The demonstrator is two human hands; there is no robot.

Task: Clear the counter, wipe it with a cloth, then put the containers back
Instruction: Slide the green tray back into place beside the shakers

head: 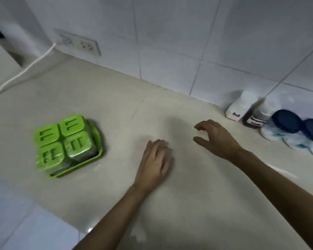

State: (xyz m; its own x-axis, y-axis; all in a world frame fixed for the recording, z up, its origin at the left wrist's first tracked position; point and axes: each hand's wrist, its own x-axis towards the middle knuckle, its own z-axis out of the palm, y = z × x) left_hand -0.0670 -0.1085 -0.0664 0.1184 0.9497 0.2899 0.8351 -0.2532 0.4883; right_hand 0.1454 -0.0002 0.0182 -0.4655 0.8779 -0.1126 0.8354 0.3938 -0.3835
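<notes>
Both are empty and loose: the right hand (pixel 217 139) is nearer the jars (pixel 285 122) at right, the left hand (pixel 156 159) nearer the green tray (pixel 79 167) at left.

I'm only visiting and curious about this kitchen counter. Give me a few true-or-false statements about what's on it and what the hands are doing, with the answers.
1. The green tray holds four green-lidded containers. True.
2. The right hand grips a blue-lidded jar. False: it holds nothing, and the blue-lidded jars stand apart from it by the wall.
3. A white cable runs up to the wall outlet. True.
4. The left hand holds a cloth. False: its fingers are straight and empty, and no cloth is in view.
5. The green tray sits to the right of both hands. False: it is to their left.
</notes>
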